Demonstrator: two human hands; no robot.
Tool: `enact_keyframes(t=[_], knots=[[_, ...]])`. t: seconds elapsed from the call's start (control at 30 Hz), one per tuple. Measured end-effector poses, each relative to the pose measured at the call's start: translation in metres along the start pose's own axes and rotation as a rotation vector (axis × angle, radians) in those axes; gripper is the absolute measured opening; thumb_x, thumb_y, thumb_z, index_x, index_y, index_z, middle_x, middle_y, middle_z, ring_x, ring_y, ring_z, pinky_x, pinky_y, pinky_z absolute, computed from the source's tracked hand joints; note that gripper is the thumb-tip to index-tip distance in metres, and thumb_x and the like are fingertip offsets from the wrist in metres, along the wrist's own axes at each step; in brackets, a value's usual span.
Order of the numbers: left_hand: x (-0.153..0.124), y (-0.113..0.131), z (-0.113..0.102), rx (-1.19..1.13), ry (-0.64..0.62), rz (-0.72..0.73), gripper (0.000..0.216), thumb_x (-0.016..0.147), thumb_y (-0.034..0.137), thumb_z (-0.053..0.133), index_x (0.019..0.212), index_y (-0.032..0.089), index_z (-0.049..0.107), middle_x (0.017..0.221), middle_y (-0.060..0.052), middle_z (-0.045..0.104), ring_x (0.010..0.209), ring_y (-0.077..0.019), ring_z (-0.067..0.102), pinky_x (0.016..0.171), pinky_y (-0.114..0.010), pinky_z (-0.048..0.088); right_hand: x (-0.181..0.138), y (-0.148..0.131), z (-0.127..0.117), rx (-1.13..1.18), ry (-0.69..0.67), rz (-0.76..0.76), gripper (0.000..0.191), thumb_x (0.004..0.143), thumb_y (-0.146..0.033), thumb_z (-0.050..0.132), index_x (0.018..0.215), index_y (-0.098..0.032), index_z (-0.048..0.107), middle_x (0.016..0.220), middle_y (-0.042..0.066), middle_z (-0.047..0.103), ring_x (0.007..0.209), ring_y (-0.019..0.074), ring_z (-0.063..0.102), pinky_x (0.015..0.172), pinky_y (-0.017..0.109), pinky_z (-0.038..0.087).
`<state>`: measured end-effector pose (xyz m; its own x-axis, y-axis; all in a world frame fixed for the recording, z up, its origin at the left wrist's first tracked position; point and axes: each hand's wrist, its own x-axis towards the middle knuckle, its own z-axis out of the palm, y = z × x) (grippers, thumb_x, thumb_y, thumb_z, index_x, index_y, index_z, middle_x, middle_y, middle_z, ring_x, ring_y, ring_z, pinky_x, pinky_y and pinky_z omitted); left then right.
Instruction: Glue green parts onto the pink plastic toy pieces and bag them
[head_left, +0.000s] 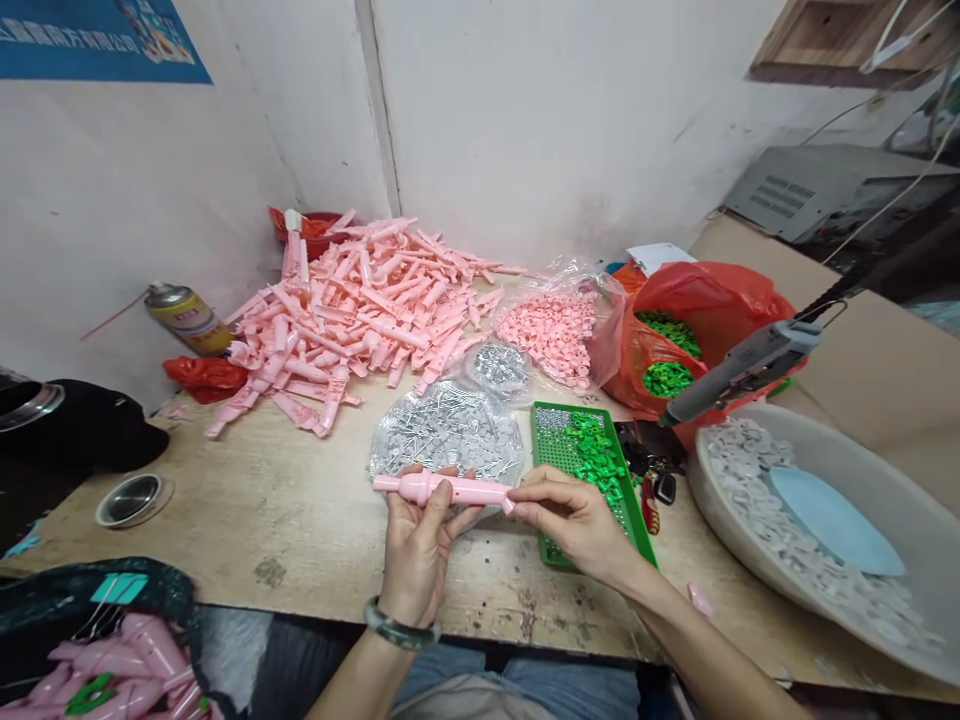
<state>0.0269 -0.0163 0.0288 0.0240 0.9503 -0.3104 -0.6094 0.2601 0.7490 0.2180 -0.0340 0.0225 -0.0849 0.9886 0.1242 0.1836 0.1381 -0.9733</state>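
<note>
My left hand (421, 550) is wrapped around a long pink plastic tube (457, 490), thumb on top and fingers beneath. The tube lies level and runs from left to right, with a narrower stem at its left end. At its right end, my right hand (566, 515) pinches a small pink piece (509, 504) between thumb and fingertips. Whether this piece is separate from the tube I cannot tell. Just behind my hands lies a clear bag of metal pins (450, 430). Under my right hand stands a green tray (551, 550) with green plastic parts (596, 455) and small metal bits.
Pink shells (375, 300) heap at the back, beside a bag of small pink parts (551, 330). A red bag (720, 290) holds green pieces. A grey electric screwdriver (739, 370) hangs right, above a basin (825, 630) of white parts. A spray can (187, 318) stands left.
</note>
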Motion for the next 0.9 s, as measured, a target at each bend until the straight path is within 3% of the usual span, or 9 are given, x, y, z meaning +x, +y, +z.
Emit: enact_keyframes(t=[0.1, 0.27, 0.43, 0.57, 0.67, 0.77, 0.83, 0.87, 0.9], knots=[[0.000, -0.002, 0.000, 0.000, 0.021, -0.007, 0.051, 0.074, 0.029, 0.080, 0.111, 0.026, 0.043, 0.103, -0.001, 0.067, 0.101, -0.0263, 0.070, 0.086, -0.048, 0.060, -0.004, -0.002, 0.007, -0.017, 0.036, -0.025, 0.019, 0.089, -0.034, 0.067, 0.104, -0.025, 0.076, 0.096, 0.006, 0.065, 0.084, 0.0165, 0.063, 0.074, 0.029, 0.054], [0.000, -0.007, 0.003, -0.027, 0.065, 0.049, 0.051, 0.073, 0.031, 0.081, 0.108, 0.026, 0.044, 0.102, 0.000, 0.066, 0.100, -0.0244, 0.069, 0.085, -0.048, 0.060, -0.012, 0.007, 0.028, 0.165, 0.237, 0.029, 0.024, 0.088, -0.037, 0.067, 0.107, -0.024, 0.074, 0.116, 0.009, 0.063, 0.090, 0.0168, 0.065, 0.078, 0.029, 0.059], [0.001, -0.005, 0.002, -0.019, 0.038, 0.038, 0.050, 0.075, 0.030, 0.080, 0.110, 0.026, 0.044, 0.104, -0.002, 0.066, 0.102, -0.0253, 0.069, 0.085, -0.048, 0.060, -0.010, 0.017, 0.033, 0.297, 0.353, 0.175, 0.034, 0.078, -0.041, 0.077, 0.107, -0.022, 0.075, 0.100, 0.007, 0.073, 0.074, 0.0162, 0.068, 0.071, 0.030, 0.060], [-0.002, -0.007, 0.002, -0.011, 0.000, 0.035, 0.051, 0.077, 0.031, 0.078, 0.112, 0.028, 0.042, 0.105, -0.002, 0.066, 0.105, -0.0283, 0.069, 0.084, -0.047, 0.060, -0.013, 0.017, 0.036, 0.364, 0.363, 0.278, 0.037, 0.073, -0.045, 0.080, 0.100, -0.021, 0.078, 0.098, 0.008, 0.076, 0.076, 0.0194, 0.071, 0.077, 0.035, 0.060], [-0.009, -0.016, 0.001, 0.041, -0.006, 0.129, 0.051, 0.079, 0.030, 0.076, 0.115, 0.030, 0.040, 0.110, -0.002, 0.064, 0.107, -0.0273, 0.068, 0.085, -0.046, 0.060, -0.023, 0.010, 0.042, 0.252, 0.378, 0.208, 0.036, 0.080, -0.043, 0.075, 0.108, -0.022, 0.077, 0.108, 0.008, 0.074, 0.088, 0.0213, 0.070, 0.083, 0.035, 0.058], [-0.012, -0.023, -0.002, 0.106, 0.025, 0.238, 0.052, 0.080, 0.029, 0.076, 0.115, 0.031, 0.038, 0.113, -0.003, 0.063, 0.106, -0.0257, 0.068, 0.086, -0.045, 0.060, -0.022, 0.009, 0.037, 0.066, 0.180, 0.108, 0.033, 0.090, -0.036, 0.063, 0.119, -0.023, 0.072, 0.115, 0.008, 0.070, 0.105, 0.0222, 0.065, 0.093, 0.036, 0.053], [-0.011, -0.023, -0.004, 0.140, 0.013, 0.165, 0.054, 0.078, 0.030, 0.077, 0.117, 0.030, 0.039, 0.110, -0.003, 0.063, 0.102, -0.0256, 0.069, 0.083, -0.044, 0.061, -0.008, 0.017, 0.018, -0.143, 0.088, 0.060, 0.029, 0.094, -0.030, 0.055, 0.114, -0.022, 0.073, 0.112, 0.008, 0.069, 0.104, 0.0219, 0.063, 0.094, 0.036, 0.051], [-0.009, -0.022, -0.005, 0.153, -0.008, 0.092, 0.057, 0.078, 0.031, 0.077, 0.120, 0.030, 0.040, 0.107, -0.002, 0.063, 0.100, -0.0256, 0.070, 0.081, -0.043, 0.062, 0.003, 0.023, 0.004, -0.302, 0.107, 0.041, 0.028, 0.094, -0.026, 0.052, 0.110, -0.021, 0.075, 0.111, 0.009, 0.068, 0.103, 0.0223, 0.062, 0.094, 0.037, 0.050], [-0.008, -0.020, -0.006, 0.161, -0.037, 0.011, 0.060, 0.077, 0.031, 0.078, 0.123, 0.030, 0.040, 0.103, -0.001, 0.063, 0.098, -0.0253, 0.071, 0.079, -0.041, 0.062, 0.014, 0.030, -0.011, -0.517, 0.217, 0.030, 0.027, 0.092, -0.021, 0.051, 0.107, -0.019, 0.074, 0.111, 0.010, 0.066, 0.104, 0.0232, 0.060, 0.094, 0.038, 0.049]])
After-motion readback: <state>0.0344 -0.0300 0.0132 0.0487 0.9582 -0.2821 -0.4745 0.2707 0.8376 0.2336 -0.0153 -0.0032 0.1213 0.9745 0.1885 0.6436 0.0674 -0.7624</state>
